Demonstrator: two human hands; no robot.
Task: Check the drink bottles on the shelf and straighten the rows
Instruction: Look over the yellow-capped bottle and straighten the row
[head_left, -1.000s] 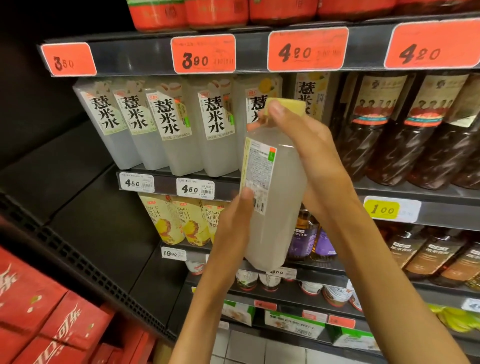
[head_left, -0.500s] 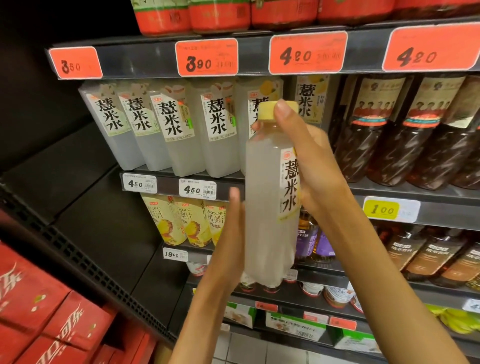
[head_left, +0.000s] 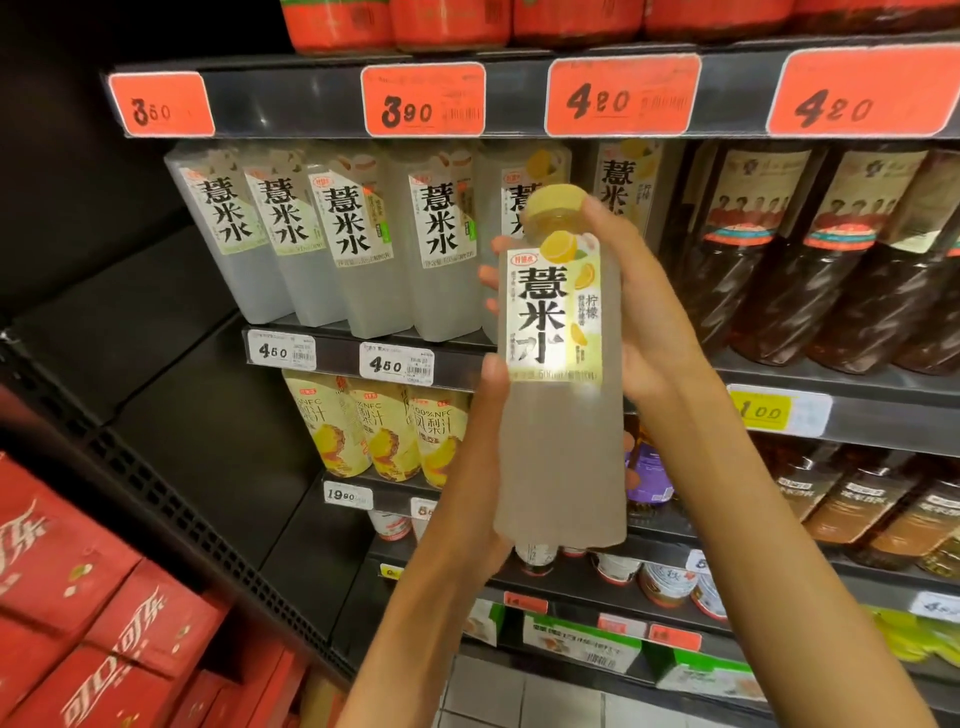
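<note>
Bottle (head_left: 561, 415) of cloudy pale drink, held upright in front of the shelves, its label facing the camera: large black characters on white, with lemon slices printed beside them. A yellow cap (head_left: 555, 200) tops it. The right hand (head_left: 631, 312) wraps the upper half from the right side, fingers curled behind the label so that three fingertips (head_left: 491, 275) show at the bottle's left edge, while one finger reaches up beside the cap. The left hand (head_left: 480, 467) cups the lower half from the left, its thumb (head_left: 493, 374) lying straight up along the bottle's side to the bottom corner of the label; the other fingers go behind the bottle, and how they lie cannot be told.

Behind the bottle, on the shelf (head_left: 467, 358) at label height, stands a row (head_left: 332, 244) of like bottles with the same black characters, leaning a little leftward in this wide view. One more of them (head_left: 623, 182) stands just right of the cap, half hidden by the right hand. Further right is a row of dark bottles (head_left: 810, 260) with pale labels. Orange price tags (head_left: 423, 101) line the rail above; white tags (head_left: 397, 364) sit on the rail below the pale row, and a yellow tag (head_left: 761, 410) sits to the right of the right wrist. Yellow juice bottles (head_left: 374, 431) fill the next shelf down, left of the left forearm. Red cartons (head_left: 78, 613) are stacked at lower left.
</note>
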